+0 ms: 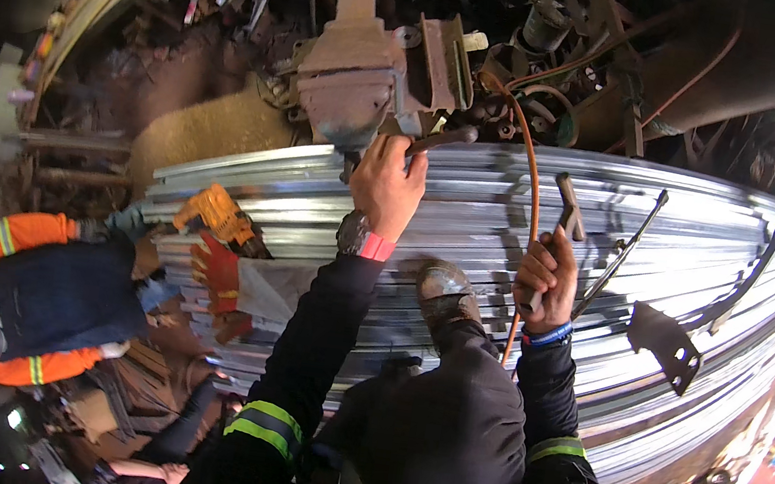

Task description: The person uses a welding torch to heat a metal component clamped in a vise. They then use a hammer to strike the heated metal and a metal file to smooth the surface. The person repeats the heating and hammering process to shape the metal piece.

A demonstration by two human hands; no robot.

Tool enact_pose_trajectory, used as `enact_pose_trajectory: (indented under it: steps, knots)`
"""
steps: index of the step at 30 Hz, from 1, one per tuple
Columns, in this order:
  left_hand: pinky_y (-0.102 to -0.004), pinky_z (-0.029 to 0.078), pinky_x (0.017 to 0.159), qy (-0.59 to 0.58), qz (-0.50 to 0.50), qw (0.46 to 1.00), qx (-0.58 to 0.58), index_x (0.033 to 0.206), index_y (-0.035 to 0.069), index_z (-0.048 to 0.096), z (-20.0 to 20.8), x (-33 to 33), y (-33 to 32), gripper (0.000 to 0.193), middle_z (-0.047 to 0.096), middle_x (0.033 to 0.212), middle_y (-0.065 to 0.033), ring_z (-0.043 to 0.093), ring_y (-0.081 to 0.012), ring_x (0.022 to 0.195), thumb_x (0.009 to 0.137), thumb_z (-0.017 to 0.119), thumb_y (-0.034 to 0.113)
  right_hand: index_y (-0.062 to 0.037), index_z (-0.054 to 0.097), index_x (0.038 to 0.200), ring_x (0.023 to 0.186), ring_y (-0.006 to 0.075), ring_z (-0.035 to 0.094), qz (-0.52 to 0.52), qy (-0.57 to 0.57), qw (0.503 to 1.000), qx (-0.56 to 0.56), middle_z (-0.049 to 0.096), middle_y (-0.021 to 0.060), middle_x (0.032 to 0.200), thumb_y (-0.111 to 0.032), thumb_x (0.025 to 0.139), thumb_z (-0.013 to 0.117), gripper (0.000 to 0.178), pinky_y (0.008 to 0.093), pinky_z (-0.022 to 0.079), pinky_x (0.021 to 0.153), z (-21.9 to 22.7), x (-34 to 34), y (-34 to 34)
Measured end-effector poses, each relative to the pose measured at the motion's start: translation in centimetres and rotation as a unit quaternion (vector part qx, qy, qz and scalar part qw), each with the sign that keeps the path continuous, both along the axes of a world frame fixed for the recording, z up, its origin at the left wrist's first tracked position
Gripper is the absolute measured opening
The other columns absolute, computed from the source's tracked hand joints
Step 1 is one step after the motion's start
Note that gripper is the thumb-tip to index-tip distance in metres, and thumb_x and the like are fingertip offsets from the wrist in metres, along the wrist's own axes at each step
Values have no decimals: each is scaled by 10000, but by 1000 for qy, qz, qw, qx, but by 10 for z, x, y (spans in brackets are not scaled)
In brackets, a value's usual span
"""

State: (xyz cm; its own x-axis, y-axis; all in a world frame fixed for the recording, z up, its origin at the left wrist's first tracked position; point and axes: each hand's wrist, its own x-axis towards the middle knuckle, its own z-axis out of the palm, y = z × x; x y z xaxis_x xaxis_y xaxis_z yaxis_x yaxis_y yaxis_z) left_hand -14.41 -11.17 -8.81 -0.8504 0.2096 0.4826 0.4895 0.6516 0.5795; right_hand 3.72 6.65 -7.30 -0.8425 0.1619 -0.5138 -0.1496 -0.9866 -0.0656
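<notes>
The vise [355, 81], between 11 and 12 o'clock, grips a piece of metal channel [443, 63] on its right, presumably to keep it steady. Toward 12 o'clock, the left hand [387, 186] is closed around the vise handle [447, 139], whose knobbed end sticks out past the fingers toward 1 o'clock; a hold out along the bar should give leverage. At 3 o'clock, the right hand [549, 278] has its fingers curled round the shaft of a hammer-like tool [568, 207], head up toward 12, probably held so to stay ready. An orange hose [528, 153] runs down between the hands. Below lie long metal tubes [473, 190], laid side by side, perhaps for tidy stacking, with a boot [445, 289] over them. Toward 4 o'clock sits a dark bracket [665, 347]; toward 8, a co-worker [58, 292] bends over.
</notes>
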Motion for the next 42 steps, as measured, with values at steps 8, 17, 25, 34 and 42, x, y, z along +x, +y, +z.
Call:
enact_pose_trajectory:
  steps: [8, 17, 25, 34, 42]
  knots:
    - [-378, 476, 519, -115, 32, 984, 134, 687, 58, 583, 10, -25, -44, 218, 602, 642, -122, 611, -316, 559, 762, 760, 160, -96, 425, 878, 353, 76, 365, 311, 77, 917, 239, 411, -17, 560, -291, 982, 569, 263, 231, 305, 321, 100, -49, -63]
    - [-380, 451, 513, 34, -9, 998, -56, 707, 70, 627, 31, -35, -66, 243, 608, 665, -67, 594, -295, 560, 774, 757, 264, -127, 493, 945, 427, 42, 303, 4, -70, 957, 281, 349, -48, 620, -358, 1014, 480, 242, 211, 258, 362, 64, -13, -32]
    - [-407, 496, 536, 20, -58, 987, -147, 661, 89, 675, 41, -48, -73, 299, 655, 686, -89, 636, -324, 597, 750, 732, 369, -101, 457, 819, 376, 100, 380, 182, -28, 911, 369, 391, -11, 556, -381, 1011, 471, 340, 248, 325, 358, 76, -55, -118]
    - [-433, 465, 500, -56, -36, 980, -187, 590, 42, 659, 49, -44, -80, 481, 595, 563, -172, 603, -372, 530, 825, 659, 462, -125, 409, 783, 459, 81, 412, -142, -55, 959, 241, 458, -2, 591, -358, 1008, 487, 333, 235, 307, 423, 67, -58, -91]
    - [-451, 492, 517, -88, -1, 973, -215, 580, 79, 683, 38, -46, -92, 495, 596, 539, -155, 608, -373, 521, 842, 596, 489, -87, 446, 740, 376, 132, 429, 94, -30, 936, 338, 437, 25, 531, -374, 1002, 495, 391, 310, 359, 351, 83, -64, -121]
